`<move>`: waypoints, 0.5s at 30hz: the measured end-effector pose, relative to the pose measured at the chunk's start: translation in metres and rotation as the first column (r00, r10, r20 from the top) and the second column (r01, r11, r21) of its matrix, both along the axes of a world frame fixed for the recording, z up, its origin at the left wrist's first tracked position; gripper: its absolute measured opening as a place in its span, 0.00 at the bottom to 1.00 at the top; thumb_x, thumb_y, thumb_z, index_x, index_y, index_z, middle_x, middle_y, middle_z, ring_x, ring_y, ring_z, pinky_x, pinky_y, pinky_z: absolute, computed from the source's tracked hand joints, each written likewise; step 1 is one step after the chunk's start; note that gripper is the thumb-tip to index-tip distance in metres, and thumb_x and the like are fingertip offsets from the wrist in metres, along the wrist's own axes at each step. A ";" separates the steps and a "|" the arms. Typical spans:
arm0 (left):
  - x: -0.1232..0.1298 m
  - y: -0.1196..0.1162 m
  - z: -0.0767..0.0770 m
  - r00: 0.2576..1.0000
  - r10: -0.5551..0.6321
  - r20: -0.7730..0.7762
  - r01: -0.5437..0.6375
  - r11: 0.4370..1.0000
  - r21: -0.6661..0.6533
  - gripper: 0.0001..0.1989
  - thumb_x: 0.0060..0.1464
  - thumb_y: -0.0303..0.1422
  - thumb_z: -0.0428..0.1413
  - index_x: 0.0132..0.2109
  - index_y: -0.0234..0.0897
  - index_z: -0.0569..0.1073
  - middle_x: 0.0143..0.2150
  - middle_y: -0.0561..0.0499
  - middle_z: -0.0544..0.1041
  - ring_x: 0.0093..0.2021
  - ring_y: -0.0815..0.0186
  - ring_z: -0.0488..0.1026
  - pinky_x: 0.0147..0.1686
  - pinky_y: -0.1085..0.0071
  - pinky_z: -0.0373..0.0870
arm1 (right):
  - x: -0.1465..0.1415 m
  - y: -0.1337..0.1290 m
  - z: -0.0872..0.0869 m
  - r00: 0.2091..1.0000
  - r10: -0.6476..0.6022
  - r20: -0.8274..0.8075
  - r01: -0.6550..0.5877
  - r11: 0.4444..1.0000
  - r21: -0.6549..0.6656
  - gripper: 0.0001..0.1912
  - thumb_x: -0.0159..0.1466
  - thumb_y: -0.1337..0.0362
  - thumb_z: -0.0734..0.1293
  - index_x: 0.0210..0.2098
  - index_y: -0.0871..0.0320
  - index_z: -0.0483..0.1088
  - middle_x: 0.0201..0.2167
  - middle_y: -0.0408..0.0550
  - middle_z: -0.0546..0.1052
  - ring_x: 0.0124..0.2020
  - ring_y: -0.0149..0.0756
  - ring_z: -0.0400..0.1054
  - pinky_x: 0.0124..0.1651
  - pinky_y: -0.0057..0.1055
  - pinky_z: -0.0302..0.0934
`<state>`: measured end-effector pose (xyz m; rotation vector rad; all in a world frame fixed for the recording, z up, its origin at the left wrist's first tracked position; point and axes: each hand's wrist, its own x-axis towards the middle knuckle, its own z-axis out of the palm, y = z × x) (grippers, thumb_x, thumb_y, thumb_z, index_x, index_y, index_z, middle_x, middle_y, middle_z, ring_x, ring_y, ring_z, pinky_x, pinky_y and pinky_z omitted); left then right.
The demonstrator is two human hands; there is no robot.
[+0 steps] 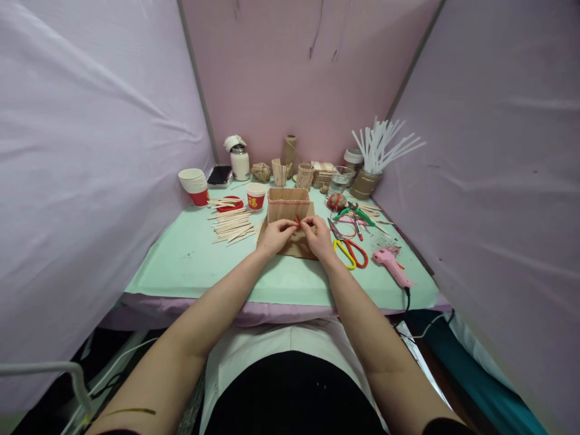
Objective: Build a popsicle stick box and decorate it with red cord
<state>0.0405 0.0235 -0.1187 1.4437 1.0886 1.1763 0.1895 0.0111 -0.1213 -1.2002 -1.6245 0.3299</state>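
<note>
A small red string piece (298, 222), perhaps a bow, is pinched between my two hands in front of a wooden-stick box (289, 208). My left hand (278, 234) grips its left side with thumb and fingertips. On the right side, my right hand (318, 235) does the same, fingers closed. Red string runs around the upper part of the box. Under the hands lies a brown cardboard sheet (298, 249). The exact shape of the red piece is too small to tell.
Loose sticks (233, 226) and a paper cup (256, 196) are at left. Scissors (351, 252), green-handled pliers (362, 216), a twine ball (336, 201) and a pink glue gun (392, 264) lie at right. Jars and white sticks (378, 145) stand behind.
</note>
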 end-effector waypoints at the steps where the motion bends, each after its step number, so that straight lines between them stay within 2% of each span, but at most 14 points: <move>1: 0.000 -0.001 0.001 1.000 0.004 -0.010 -0.004 1.000 0.011 0.10 0.47 0.35 0.59 0.37 0.34 0.79 0.28 0.51 0.77 0.28 0.69 0.70 0.29 0.74 0.66 | 0.000 0.000 0.000 1.000 -0.001 0.007 0.001 1.000 0.001 0.07 0.63 0.60 0.61 0.32 0.55 0.68 0.34 0.48 0.74 0.39 0.40 0.65 0.47 0.38 0.57; 5: 0.001 -0.003 0.004 0.999 0.016 -0.046 -0.013 0.998 0.055 0.10 0.47 0.35 0.59 0.36 0.34 0.79 0.31 0.50 0.79 0.30 0.68 0.72 0.32 0.73 0.67 | -0.001 0.002 -0.001 0.999 -0.009 0.035 0.009 1.000 0.006 0.07 0.64 0.61 0.61 0.31 0.55 0.68 0.34 0.48 0.74 0.39 0.41 0.65 0.46 0.38 0.57; 8: 0.000 -0.003 0.004 0.998 0.021 -0.066 -0.017 0.998 0.061 0.09 0.47 0.35 0.60 0.35 0.35 0.78 0.30 0.52 0.79 0.26 0.71 0.70 0.29 0.74 0.66 | -0.002 0.001 -0.002 0.998 -0.006 0.066 0.006 1.000 0.011 0.07 0.64 0.61 0.62 0.31 0.55 0.68 0.34 0.48 0.74 0.40 0.42 0.65 0.46 0.39 0.56; 12: 0.000 -0.002 0.001 0.998 -0.002 -0.062 0.002 1.000 -0.002 0.09 0.49 0.35 0.59 0.36 0.35 0.78 0.24 0.54 0.76 0.18 0.74 0.66 0.22 0.76 0.63 | -0.003 0.001 -0.002 0.994 -0.001 0.105 -0.001 1.000 0.015 0.07 0.64 0.62 0.62 0.31 0.54 0.67 0.33 0.48 0.74 0.41 0.42 0.64 0.47 0.40 0.55; 15: 0.002 -0.002 0.003 0.998 -0.059 -0.015 0.057 0.995 -0.085 0.08 0.49 0.32 0.59 0.37 0.33 0.77 0.22 0.53 0.76 0.20 0.72 0.69 0.23 0.76 0.67 | -0.002 0.000 -0.002 0.993 -0.005 0.120 0.003 1.000 0.018 0.07 0.65 0.63 0.61 0.30 0.54 0.67 0.34 0.48 0.74 0.41 0.43 0.64 0.48 0.40 0.54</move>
